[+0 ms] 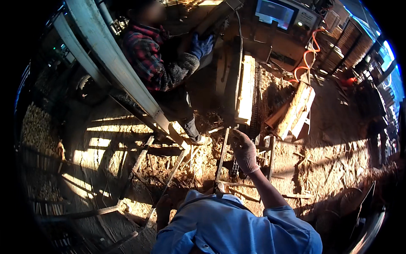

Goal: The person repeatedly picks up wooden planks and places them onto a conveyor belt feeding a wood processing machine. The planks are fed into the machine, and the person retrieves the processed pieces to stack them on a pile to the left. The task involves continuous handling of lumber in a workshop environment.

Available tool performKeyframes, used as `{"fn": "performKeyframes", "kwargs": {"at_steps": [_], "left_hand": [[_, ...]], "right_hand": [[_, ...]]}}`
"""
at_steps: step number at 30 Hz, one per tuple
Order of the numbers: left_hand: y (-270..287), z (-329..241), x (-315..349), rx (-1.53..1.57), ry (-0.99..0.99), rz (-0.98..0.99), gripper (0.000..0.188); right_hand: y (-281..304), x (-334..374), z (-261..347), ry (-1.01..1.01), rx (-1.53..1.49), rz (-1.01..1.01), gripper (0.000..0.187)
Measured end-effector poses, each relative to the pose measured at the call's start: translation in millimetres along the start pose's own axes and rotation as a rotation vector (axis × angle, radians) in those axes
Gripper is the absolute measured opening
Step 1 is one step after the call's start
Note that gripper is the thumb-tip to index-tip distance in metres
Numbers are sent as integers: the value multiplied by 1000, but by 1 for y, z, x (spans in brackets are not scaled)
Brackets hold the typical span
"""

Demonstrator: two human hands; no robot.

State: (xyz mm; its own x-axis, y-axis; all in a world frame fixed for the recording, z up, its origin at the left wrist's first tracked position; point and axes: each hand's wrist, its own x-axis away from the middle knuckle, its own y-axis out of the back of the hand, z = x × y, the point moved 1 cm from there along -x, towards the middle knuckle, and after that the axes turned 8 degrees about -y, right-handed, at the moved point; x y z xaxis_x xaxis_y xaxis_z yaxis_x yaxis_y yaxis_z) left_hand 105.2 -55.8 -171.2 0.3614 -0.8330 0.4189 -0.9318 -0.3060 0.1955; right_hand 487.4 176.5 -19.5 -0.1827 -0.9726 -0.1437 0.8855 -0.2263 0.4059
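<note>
My right hand (244,149), in a pale, soiled knit glove, is held out in front of me with nothing visible in it. Its fingers are loosely bent and partly apart. Just beyond it lies a squared timber (246,91) lengthwise beside a dark chain (256,99); I cannot tell whether the glove touches the wood. Low by my left side, my left hand (164,208) hangs in deep shadow, its fingers too dark to make out. Right of the chain rests a split log (296,111) with pale cut faces.
At the far left a co-worker in a plaid top (146,55) and blue gloves (202,45) holds a dark plank (218,17). A steel beam (114,55) slants nearby. A screen (275,13) and an orange hose (306,59) stand beyond. Metal frame rails (223,154) cross the chip-covered floor.
</note>
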Motion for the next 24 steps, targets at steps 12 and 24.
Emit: {"fn": "performKeyframes", "kwargs": {"at_steps": [12,24], "left_hand": [[-46,-44,6,-115,-290,26,16],[-57,-79,4,369,-103,71,34]], "right_hand": [[-4,-8,-14,-75,-105,180,42],[9,5,10,-74,-244,200,38]]}}
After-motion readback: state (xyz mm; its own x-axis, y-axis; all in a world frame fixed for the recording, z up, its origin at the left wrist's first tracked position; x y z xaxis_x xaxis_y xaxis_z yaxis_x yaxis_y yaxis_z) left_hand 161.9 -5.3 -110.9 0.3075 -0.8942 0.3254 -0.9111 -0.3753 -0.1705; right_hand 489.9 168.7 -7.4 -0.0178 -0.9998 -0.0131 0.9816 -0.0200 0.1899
